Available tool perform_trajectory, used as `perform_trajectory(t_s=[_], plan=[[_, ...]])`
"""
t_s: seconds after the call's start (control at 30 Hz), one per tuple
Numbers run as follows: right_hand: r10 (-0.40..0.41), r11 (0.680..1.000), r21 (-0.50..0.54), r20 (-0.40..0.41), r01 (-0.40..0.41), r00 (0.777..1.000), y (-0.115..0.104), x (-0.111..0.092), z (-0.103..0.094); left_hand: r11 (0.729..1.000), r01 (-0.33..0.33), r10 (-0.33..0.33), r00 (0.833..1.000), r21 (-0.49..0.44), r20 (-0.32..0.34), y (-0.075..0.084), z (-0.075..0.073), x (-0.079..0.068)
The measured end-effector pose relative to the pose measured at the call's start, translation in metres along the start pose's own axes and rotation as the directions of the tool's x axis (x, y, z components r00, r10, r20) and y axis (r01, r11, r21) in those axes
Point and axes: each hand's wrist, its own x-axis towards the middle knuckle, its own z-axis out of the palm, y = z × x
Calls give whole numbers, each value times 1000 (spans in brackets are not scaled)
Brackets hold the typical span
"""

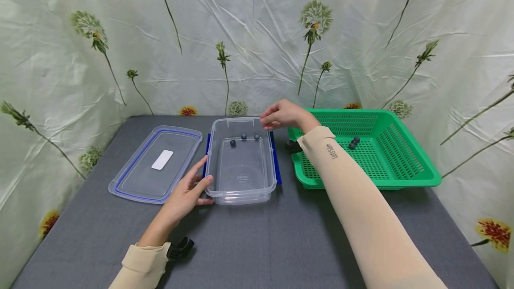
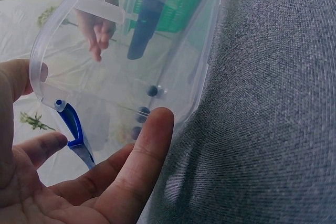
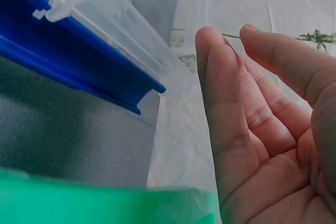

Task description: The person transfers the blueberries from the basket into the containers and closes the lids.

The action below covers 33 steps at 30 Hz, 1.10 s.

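Your left hand [image 1: 185, 197] was at 8 o'clock of the clear container [image 1: 241, 162]; its fingers were spread and nearly straight, touching the side wall, with the thumb at the rim. Your right hand [image 1: 287, 114] was at 1 o'clock, near the far corner of this container; its fingers were softly bent, the thumb stood apart from them, and nothing was between. Three dark berries [image 1: 243, 136] lay on the container floor, toward 12 o'clock. The blue clips [image 1: 276, 159] hung unlatched at its 3 and 9 o'clock sides. At 9 o'clock of the container, the lid [image 1: 149, 175] with a white label [image 1: 162, 159] lay flat on the grey cloth [image 1: 305, 240]. At 3 o'clock stood the green basket [image 1: 379, 151], where other dark berries [image 1: 354, 142] lay close together.
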Motion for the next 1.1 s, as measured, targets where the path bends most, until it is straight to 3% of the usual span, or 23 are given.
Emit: perform_trajectory(t_s=[1.1], plan=[[-19,1000,-22,-18,18,1000,14,-19,-39,1000,-6,6,1000,-1,1,-1,0,1]])
